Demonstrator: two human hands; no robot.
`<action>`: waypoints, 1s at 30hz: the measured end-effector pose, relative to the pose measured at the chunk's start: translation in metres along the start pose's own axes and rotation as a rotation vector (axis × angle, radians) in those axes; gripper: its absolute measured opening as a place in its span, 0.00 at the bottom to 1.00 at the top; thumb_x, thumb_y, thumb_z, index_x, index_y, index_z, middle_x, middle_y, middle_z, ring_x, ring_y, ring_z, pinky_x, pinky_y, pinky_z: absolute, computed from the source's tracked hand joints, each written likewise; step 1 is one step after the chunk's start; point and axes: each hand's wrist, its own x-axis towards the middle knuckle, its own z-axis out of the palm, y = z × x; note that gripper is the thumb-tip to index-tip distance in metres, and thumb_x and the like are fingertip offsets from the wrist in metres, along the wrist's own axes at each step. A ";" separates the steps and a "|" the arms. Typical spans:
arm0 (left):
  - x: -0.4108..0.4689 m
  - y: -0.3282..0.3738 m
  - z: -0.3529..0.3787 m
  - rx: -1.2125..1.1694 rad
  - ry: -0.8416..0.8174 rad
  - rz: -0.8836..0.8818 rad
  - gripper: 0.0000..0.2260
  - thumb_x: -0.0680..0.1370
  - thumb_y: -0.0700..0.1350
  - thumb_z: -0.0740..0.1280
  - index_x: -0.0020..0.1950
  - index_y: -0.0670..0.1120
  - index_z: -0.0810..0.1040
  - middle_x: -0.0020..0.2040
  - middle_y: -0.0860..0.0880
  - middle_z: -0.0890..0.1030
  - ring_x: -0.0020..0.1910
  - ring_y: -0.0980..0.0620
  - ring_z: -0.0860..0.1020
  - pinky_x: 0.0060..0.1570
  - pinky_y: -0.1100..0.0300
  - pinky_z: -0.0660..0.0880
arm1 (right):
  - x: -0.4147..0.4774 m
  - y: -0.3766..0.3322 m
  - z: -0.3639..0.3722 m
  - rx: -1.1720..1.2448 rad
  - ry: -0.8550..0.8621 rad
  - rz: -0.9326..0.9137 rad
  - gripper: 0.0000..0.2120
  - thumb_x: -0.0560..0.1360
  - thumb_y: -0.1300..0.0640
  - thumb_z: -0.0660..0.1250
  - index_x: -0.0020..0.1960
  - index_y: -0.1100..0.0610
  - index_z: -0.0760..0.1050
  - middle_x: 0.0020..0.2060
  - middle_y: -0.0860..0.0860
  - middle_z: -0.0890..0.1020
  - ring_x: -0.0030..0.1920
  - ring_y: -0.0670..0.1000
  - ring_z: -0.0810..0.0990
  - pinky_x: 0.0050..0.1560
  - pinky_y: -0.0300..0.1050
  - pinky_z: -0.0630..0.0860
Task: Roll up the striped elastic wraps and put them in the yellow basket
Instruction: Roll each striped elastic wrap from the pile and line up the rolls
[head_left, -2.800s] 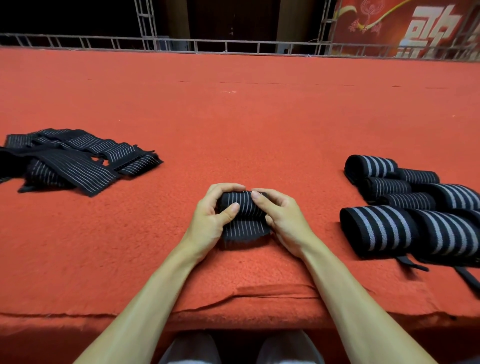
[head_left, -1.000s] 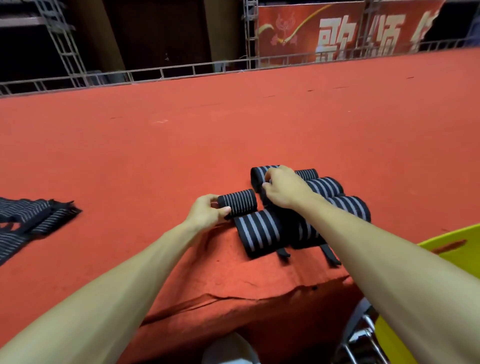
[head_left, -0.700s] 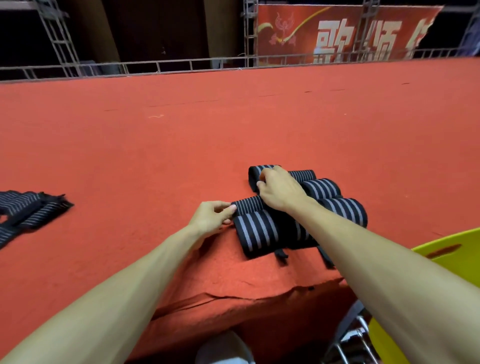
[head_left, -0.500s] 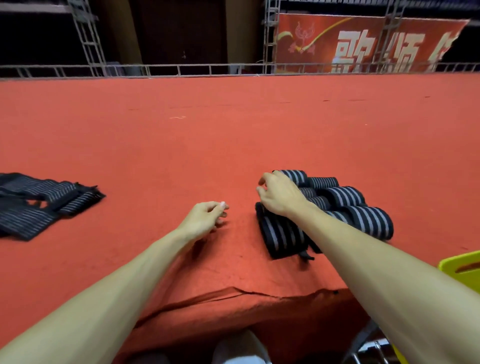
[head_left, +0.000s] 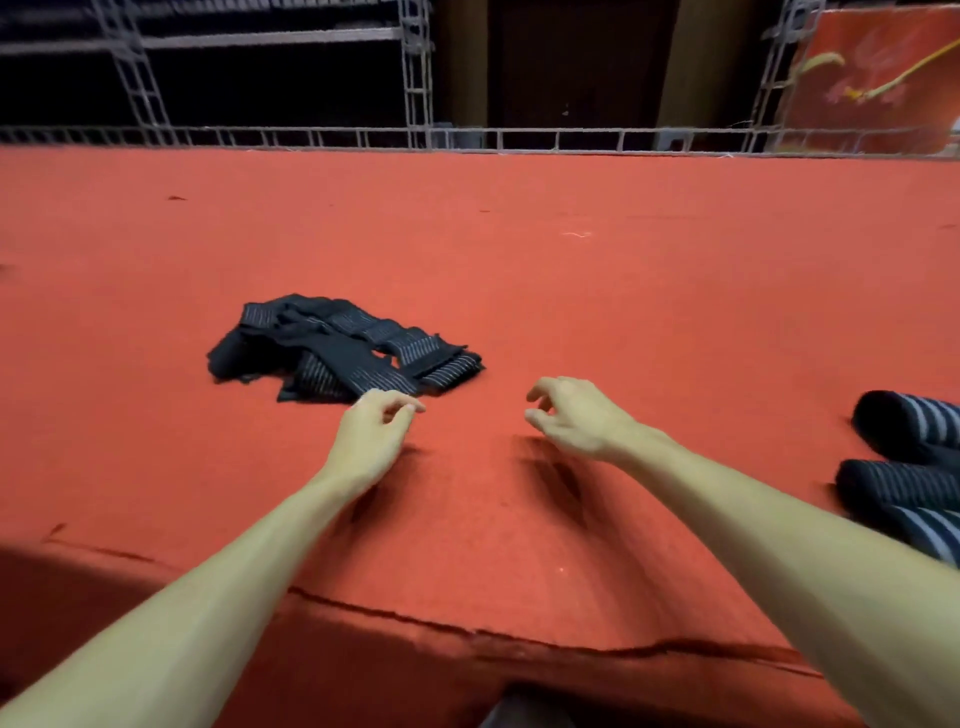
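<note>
While empty, two hands apart.

Orange-red felt carpet surface runs edge to edge under me, darker red along the torn front lip. Loose heap of unrolled elastic wraps: black ground, thin pale grey stripes running lengthwise (fine, close-set lines). Rolled elastic wraps at the right edge: same black, but the stripes read broader and whiter, blurred here. Grey metal truss railing at the back against black. Red banner top right, yellow streak and pinkish marks on it.
</note>
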 end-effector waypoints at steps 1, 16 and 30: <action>0.002 -0.014 -0.010 0.032 0.049 -0.007 0.08 0.78 0.39 0.65 0.46 0.50 0.81 0.47 0.49 0.79 0.48 0.50 0.77 0.54 0.57 0.71 | 0.008 -0.013 0.008 0.014 -0.019 -0.016 0.16 0.80 0.52 0.61 0.64 0.59 0.74 0.59 0.58 0.80 0.63 0.57 0.75 0.61 0.44 0.69; 0.017 -0.084 -0.022 0.170 0.115 -0.141 0.10 0.80 0.56 0.60 0.55 0.55 0.78 0.54 0.55 0.78 0.56 0.53 0.74 0.58 0.53 0.69 | 0.132 -0.069 0.098 0.372 0.295 0.288 0.32 0.76 0.41 0.63 0.75 0.53 0.59 0.71 0.53 0.68 0.69 0.57 0.71 0.65 0.54 0.67; 0.009 -0.084 -0.016 0.471 0.034 0.070 0.12 0.79 0.57 0.58 0.54 0.56 0.77 0.51 0.56 0.75 0.56 0.53 0.71 0.57 0.55 0.66 | 0.085 -0.049 0.073 0.361 0.163 0.225 0.07 0.75 0.53 0.68 0.44 0.57 0.80 0.40 0.56 0.82 0.43 0.57 0.79 0.40 0.47 0.73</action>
